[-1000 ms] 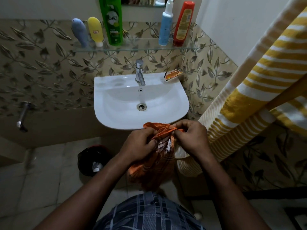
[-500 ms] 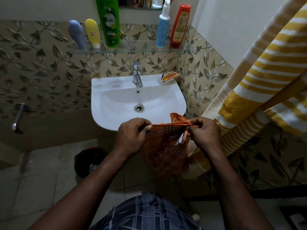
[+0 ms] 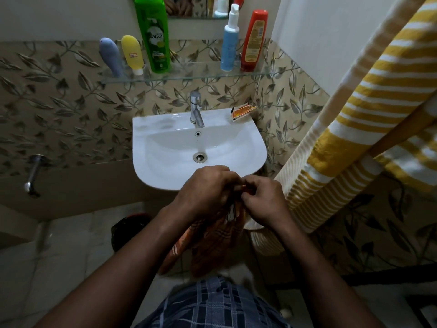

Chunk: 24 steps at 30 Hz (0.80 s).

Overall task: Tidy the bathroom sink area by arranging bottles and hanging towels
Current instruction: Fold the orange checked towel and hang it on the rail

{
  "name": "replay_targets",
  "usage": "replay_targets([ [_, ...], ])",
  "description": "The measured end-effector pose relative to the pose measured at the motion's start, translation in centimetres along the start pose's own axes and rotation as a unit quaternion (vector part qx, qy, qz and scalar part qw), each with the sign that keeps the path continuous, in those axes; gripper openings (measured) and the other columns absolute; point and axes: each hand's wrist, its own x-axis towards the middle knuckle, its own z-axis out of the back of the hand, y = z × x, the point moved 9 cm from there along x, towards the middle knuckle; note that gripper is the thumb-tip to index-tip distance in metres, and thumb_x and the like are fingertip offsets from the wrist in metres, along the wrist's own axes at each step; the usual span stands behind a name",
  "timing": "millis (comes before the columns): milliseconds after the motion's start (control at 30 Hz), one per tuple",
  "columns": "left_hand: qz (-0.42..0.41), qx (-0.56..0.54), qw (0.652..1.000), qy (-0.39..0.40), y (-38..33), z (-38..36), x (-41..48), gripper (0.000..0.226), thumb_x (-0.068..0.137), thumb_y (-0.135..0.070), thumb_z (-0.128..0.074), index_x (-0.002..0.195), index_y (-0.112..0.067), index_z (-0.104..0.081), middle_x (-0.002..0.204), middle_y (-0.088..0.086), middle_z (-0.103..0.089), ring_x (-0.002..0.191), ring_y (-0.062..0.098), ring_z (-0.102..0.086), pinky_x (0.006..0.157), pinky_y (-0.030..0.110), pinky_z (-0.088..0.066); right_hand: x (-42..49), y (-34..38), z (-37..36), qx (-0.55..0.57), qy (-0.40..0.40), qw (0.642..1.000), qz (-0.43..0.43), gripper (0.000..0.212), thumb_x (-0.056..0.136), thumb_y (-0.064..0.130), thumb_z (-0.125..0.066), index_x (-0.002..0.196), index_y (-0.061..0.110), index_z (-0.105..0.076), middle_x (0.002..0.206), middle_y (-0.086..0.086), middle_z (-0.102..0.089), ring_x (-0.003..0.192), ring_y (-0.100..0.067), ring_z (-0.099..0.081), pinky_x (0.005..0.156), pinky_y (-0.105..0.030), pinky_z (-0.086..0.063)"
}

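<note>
**Orange cloth gathered at sink front; hanging bar up and to the right**

Left grip [image 3: 208, 188] and right grip [image 3: 262, 202] knuckle to knuckle, just in front of the front rim of the sink [image 3: 151, 176]. Both clenched on the top edge of an orange checked cloth [image 3: 212, 245]; actual pinch points hidden behind the knuckles. Hangs straight down from the grips, long axis vertical, lower end loose. Folded or merely bunched: cannot tell.

Key relation for the coming move: yellow striped towel [image 3: 354, 129] draped over a brown bar [image 3: 406, 129], up and to the right of the grips. Right grip nearer; left grip on the far side. Judged: to hang the cloth there, lift up and right, then spread the top edge along the bar. Free length of bar not visible under the towel.

On glass shelf [image 3: 189, 75] above tap [image 3: 196, 110], left to right:
- grey-blue tube [image 3: 110, 55], no legible print
- yellow tube [image 3: 132, 53], small label, unreadable
- green bottle [image 3: 153, 36], reads "Vatika"
- blue-and-white pump bottle [image 3: 229, 43], print too small
- red bottle [image 3: 254, 41], yellow label, unreadable

Orange packet [image 3: 242, 111] on back right corner of sink, writing illegible.
</note>
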Motion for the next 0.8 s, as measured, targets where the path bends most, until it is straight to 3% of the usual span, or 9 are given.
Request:
replay_targets([
  [100, 0.026, -0.013, 1.000, 0.008, 1.1, 0.3, -0.5, 0.028, 0.088, -0.041, -0.062, 0.106, -0.026, -0.078, 0.093, -0.005, -0.077, 0.085, 0.020, -0.071, 0.072, 0.036, -0.054, -0.1, -1.1, 0.5, 0.029, -0.028, 0.998, -0.045, 0.022, 0.079, 0.008, -0.071, 0.083, 0.026, -0.081, 0.073, 0.008, -0.076, 0.068, -0.006, -0.070, 0.069, -0.037, -0.060],
  [200, 0.063, -0.017, 0.998, -0.002, 2.4, 0.5, -1.5, 0.021, 0.085, -0.026, -0.068, 0.104, -0.026, -0.077, 0.091, -0.007, -0.077, 0.085, 0.016, -0.071, 0.073, 0.033, -0.054, 0.0, -2.2, 1.0, 0.069, -0.039, 0.993, -0.083, 0.025, 0.078, 0.006, -0.071, 0.075, 0.029, -0.079, 0.065, 0.007, -0.074, 0.060, -0.010, -0.071, 0.067, -0.041, -0.063],
  [300, 0.126, -0.068, 0.989, -0.043, 4.1, 1.1, -2.4, 0.017, 0.087, -0.014, -0.074, 0.100, -0.023, -0.080, 0.081, -0.016, -0.073, 0.074, 0.001, -0.066, 0.069, 0.015, -0.048, -0.1, -2.8, 1.4, 0.078, -0.039, 0.992, -0.094, 0.031, 0.078, 0.002, -0.069, 0.072, 0.031, -0.077, 0.062, 0.004, -0.074, 0.058, -0.016, -0.072, 0.066, -0.047, -0.064],
  [367, 0.154, -0.104, 0.980, -0.077, 4.8, 1.5, -2.9, 0.014, 0.088, -0.012, -0.076, 0.096, -0.023, -0.081, 0.077, -0.019, -0.071, 0.074, 0.000, -0.067, 0.069, 0.010, -0.044, 0.0, -2.8, 1.4, 0.083, -0.036, 0.991, -0.099, 0.030, 0.080, 0.000, -0.068, 0.075, 0.028, -0.078, 0.061, 0.002, -0.074, 0.057, -0.017, -0.073, 0.065, -0.048, -0.064],
  [500, 0.166, -0.191, 0.962, -0.098, 4.9, 1.2, -3.5, 0.002, 0.087, -0.023, -0.080, 0.088, -0.025, -0.080, 0.078, -0.015, -0.076, 0.075, 0.006, -0.072, 0.070, 0.031, -0.057, 0.1, -2.5, 1.7, 0.075, -0.042, 0.993, -0.084, 0.030, 0.078, 0.001, -0.067, 0.075, 0.028, -0.079, 0.061, 0.011, -0.072, 0.058, -0.015, -0.072, 0.064, -0.046, -0.064],
  [567, 0.169, -0.224, 0.954, -0.106, 5.0, 1.3, -3.6, 0.006, 0.088, -0.032, -0.078, 0.087, -0.026, -0.079, 0.080, -0.012, -0.077, 0.077, 0.009, -0.074, 0.072, 0.038, -0.059, 0.2, -2.2, 2.0, 0.071, -0.041, 0.994, -0.074, 0.030, 0.079, 0.000, -0.068, 0.077, 0.027, -0.080, 0.059, 0.014, -0.071, 0.056, -0.009, -0.071, 0.061, -0.033, -0.063],
  [667, 0.178, -0.256, 0.942, -0.125, 5.1, 1.6, -3.7, 0.007, 0.087, -0.035, -0.074, 0.082, -0.029, -0.075, 0.080, -0.011, -0.076, 0.077, 0.010, -0.072, 0.072, 0.037, -0.058, 0.2, -1.6, 2.2, 0.068, -0.031, 0.995, -0.059, 0.027, 0.081, -0.001, -0.070, 0.084, 0.024, -0.082, 0.057, 0.018, -0.070, 0.052, 0.000, -0.067, 0.055, -0.017, -0.052],
  [800, 0.158, -0.291, 0.934, -0.133, 3.8, 2.1, -3.0, 0.008, 0.091, -0.030, -0.074, 0.086, -0.023, -0.075, 0.082, -0.006, -0.076, 0.079, 0.015, -0.073, 0.073, 0.039, -0.059, 0.4, -1.5, 3.5, 0.078, -0.083, 0.993, -0.042, 0.031, 0.081, 0.000, -0.071, 0.082, 0.030, -0.082, 0.065, 0.018, -0.074, 0.059, -0.001, -0.070, 0.061, -0.021, -0.055],
])
